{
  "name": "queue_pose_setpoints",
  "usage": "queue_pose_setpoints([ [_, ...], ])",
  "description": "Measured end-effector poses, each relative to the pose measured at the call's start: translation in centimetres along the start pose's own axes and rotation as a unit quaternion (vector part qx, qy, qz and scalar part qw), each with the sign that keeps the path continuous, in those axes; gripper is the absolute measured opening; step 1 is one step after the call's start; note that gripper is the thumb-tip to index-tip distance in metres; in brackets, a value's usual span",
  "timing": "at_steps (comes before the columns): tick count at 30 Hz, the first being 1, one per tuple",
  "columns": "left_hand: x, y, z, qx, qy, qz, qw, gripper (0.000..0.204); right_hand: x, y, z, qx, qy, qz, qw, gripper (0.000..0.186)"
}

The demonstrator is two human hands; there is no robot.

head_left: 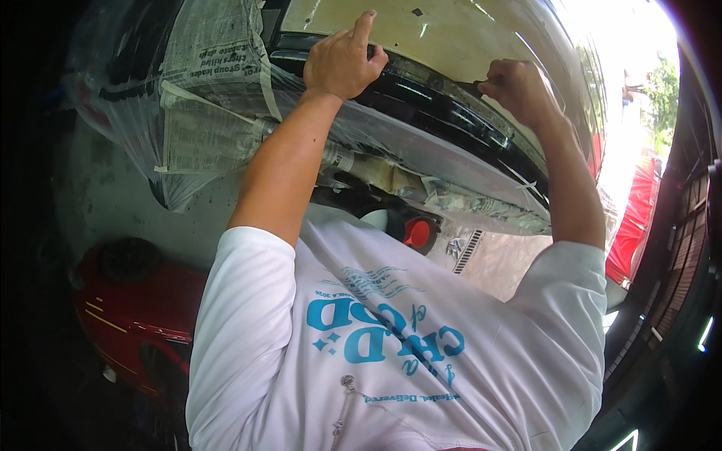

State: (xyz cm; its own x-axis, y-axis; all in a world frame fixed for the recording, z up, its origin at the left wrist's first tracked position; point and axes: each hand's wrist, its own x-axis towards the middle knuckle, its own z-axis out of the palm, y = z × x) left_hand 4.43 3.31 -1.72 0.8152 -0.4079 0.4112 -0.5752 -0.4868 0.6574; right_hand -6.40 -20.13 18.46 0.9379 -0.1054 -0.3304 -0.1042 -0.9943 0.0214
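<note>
My left hand (342,64) rests on a car body panel at its pale olive surface (436,41), index finger stretched out and the others loosely bent, holding nothing. Below it a glossy black trim strip (410,96) curves down to the right, with a grimy strip along its upper edge. My right hand (519,94) is closed on a small dark flat tool (470,87) against that edge, to the right of my left hand. Newspaper (214,124) held by pale tape and cloudy plastic sheeting (143,128) covers the panels to the left and below.
Below the panel are a red container (417,233), a dark round object and a floor drain grate (468,248). A red car (135,301) stands at lower left. At the right are red fabric (632,222), a bright opening with foliage and a dark slatted wall.
</note>
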Motion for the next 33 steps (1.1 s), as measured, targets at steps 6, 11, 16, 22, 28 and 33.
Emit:
queue_pose_setpoints([
  [6,-0.5,0.2,-0.2,-0.016,0.012,0.0,1.0,0.064,-1.3,0.0,2.4,-0.006,0.058,0.009,0.998,0.028],
  [11,-0.5,0.4,-0.5,-0.005,-0.035,-0.012,0.999,0.068,3.6,2.0,-0.1,0.057,-0.103,0.066,0.991,0.028],
  [16,0.4,0.2,-0.5,0.008,-0.017,-0.011,1.0,0.068,2.4,1.7,-0.8,0.036,-0.053,0.029,0.998,0.026],
  [22,-0.5,-0.3,-0.1,0.013,0.006,-0.014,1.0,0.068,-1.4,-1.5,1.9,-0.042,0.082,-0.005,0.996,0.027],
  [28,0.5,2.3,-2.5,-0.009,-0.119,-0.095,0.988,0.068,4.0,1.3,-0.8,0.003,-0.112,0.045,0.993,0.029],
  [33,0.3,0.8,-0.9,-0.005,-0.041,-0.033,0.999,0.067,2.1,3.0,-0.6,0.082,-0.064,0.034,0.994,0.031],
])
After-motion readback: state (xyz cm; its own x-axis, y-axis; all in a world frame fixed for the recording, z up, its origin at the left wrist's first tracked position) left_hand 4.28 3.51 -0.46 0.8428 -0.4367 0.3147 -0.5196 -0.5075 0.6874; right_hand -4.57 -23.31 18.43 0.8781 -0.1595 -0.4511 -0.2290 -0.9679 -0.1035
